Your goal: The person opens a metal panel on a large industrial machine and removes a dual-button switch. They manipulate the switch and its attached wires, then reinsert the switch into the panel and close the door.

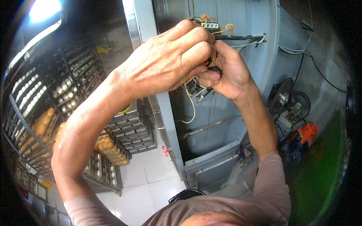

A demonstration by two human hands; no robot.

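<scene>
Both my hands meet in front of the open grey-blue metal cabinet (226, 113). My left hand (162, 56) is closed, fingers curled inward, and it hides most of what it grips. Between the hands a bit of red and yellow wire (214, 60) shows. My right hand (235, 71) pinches a small black part (215, 69) by thumb and fingers; its kind is unclear. Just above the hands sits a terminal block (210, 26) with orange and yellow wires (228, 28). Below them, a white wire (194, 109) hangs from a partly hidden cluster of wiring.
At left stands a rack (22, 116) with trays of white dough pieces and browned buns (45, 120). Stacked dark trays (132, 128) stand beside the cabinet. To the right are a toothed wheel (281, 96), hanging cables (301, 51) and an orange object (307, 132).
</scene>
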